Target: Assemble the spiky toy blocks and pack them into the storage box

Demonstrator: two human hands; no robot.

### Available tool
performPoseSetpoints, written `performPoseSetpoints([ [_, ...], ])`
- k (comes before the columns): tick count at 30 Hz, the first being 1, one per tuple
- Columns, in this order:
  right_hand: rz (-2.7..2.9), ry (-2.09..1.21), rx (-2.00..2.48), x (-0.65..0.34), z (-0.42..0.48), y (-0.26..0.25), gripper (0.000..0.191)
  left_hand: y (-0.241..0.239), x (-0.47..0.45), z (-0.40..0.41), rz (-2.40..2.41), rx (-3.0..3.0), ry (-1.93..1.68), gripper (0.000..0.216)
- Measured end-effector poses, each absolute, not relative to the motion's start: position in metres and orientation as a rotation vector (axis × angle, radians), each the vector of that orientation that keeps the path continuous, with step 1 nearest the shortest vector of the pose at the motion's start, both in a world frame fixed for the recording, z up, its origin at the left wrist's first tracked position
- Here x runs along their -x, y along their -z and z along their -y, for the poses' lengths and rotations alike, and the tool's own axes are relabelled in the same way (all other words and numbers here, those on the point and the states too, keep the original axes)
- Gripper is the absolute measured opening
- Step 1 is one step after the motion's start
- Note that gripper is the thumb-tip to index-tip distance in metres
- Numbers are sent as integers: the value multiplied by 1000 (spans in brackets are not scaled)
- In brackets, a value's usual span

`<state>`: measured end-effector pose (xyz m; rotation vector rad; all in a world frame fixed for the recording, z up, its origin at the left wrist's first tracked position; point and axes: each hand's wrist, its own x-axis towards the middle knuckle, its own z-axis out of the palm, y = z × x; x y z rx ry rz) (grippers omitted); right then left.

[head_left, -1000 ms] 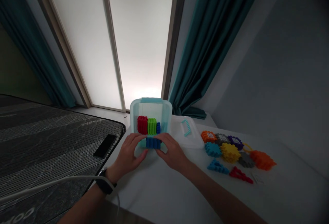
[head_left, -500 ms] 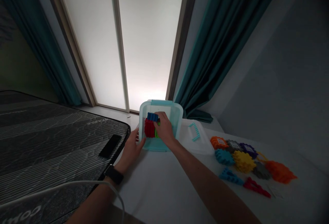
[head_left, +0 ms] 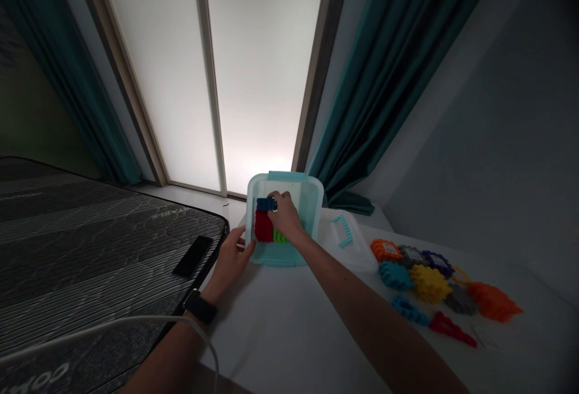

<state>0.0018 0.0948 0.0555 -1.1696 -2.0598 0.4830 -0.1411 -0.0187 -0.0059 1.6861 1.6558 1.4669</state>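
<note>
A clear storage box with a light teal tint [head_left: 312, 201] is tilted so that its inside faces me. My left hand [head_left: 232, 255] grips its left wall, thumb at the front and fingers around the side. Inside, my right hand [head_left: 284, 213] pinches a blue ridged toy block [head_left: 265, 204] at its right end. That block is just above a red ridged block [head_left: 263, 226], touching or nearly so. To the right of the red one is a bright green ridged block [head_left: 280, 236], partly hidden by my right hand.
A clear lid with a teal handle [head_left: 344, 232] lies right of the box. Farther right are yellow [head_left: 429, 284], orange [head_left: 492, 302], teal [head_left: 395, 276], grey and purple toy pieces, plus a red one [head_left: 452, 329]. At left a phone [head_left: 193, 256] rests on a dark mat; a cable [head_left: 149, 320] crosses my left forearm.
My right hand and the blue block have shifted slightly left inside the box. More of the green block shows below the hand. My left hand stays on the wall.
</note>
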Motion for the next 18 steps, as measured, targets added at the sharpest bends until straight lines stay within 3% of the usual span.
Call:
performPoseSetpoints([
  [18, 2149, -759, 1096, -17, -94, -63, 45, 4, 143, 20, -1622, -1629, -1508, 34],
])
